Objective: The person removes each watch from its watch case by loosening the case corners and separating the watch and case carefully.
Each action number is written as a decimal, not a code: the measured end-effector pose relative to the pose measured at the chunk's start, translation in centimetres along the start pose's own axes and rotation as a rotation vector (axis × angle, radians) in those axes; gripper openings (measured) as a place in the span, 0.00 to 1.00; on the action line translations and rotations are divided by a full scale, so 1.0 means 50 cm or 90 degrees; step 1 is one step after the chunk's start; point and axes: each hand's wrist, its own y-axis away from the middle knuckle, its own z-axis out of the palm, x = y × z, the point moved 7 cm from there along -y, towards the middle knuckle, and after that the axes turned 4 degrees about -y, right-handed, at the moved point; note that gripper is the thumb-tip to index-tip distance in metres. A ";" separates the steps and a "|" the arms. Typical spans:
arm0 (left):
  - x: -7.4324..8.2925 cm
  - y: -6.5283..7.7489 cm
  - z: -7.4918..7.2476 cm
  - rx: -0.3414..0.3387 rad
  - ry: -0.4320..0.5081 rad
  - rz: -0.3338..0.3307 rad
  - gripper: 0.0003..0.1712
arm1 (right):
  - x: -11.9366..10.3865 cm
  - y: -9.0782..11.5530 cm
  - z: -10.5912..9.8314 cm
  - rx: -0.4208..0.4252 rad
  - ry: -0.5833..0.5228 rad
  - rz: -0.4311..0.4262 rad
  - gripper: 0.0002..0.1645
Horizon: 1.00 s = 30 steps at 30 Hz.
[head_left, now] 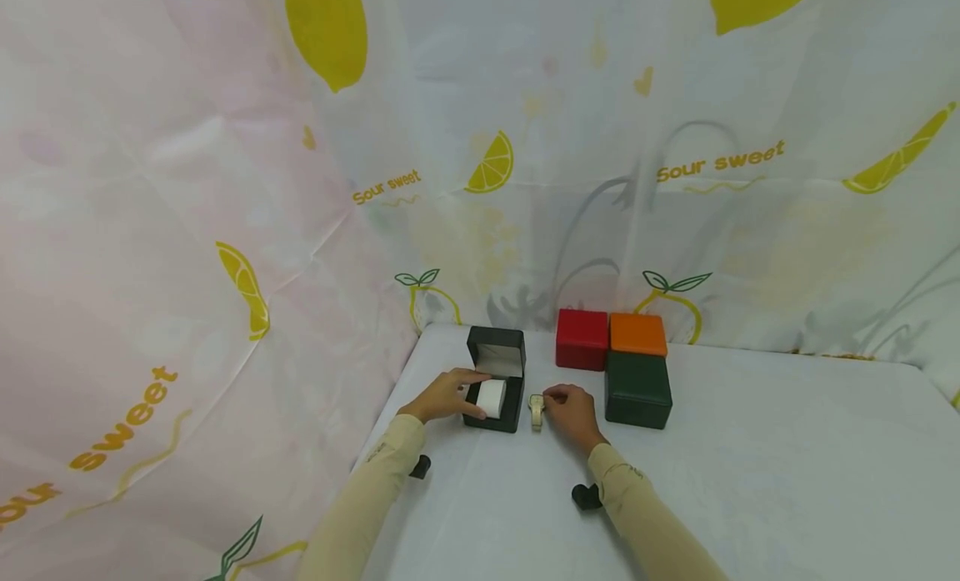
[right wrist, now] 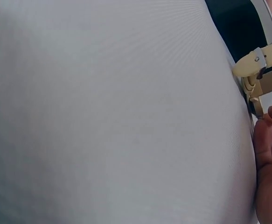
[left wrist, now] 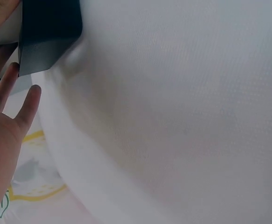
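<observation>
White-clothed worktop: left fingers grip padded white cushion; right fingers pinch cream-strapped wristwatch, three o'clock; apparently picking up, lifting needed next.

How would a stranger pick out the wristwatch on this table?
On the white table, find the open dark box with the white cushion. Just right of it, at the right hand, is the cream-strapped wristwatch. Unlike the closed red box, orange box and green box, it has a strap.
</observation>
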 end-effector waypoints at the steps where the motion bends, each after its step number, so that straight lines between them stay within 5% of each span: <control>1: -0.001 0.001 0.001 -0.001 -0.005 -0.002 0.44 | 0.000 0.001 0.000 -0.001 0.002 0.003 0.08; 30: 0.003 -0.019 -0.005 -0.029 -0.036 0.014 0.43 | -0.006 0.004 -0.002 0.006 -0.001 -0.007 0.08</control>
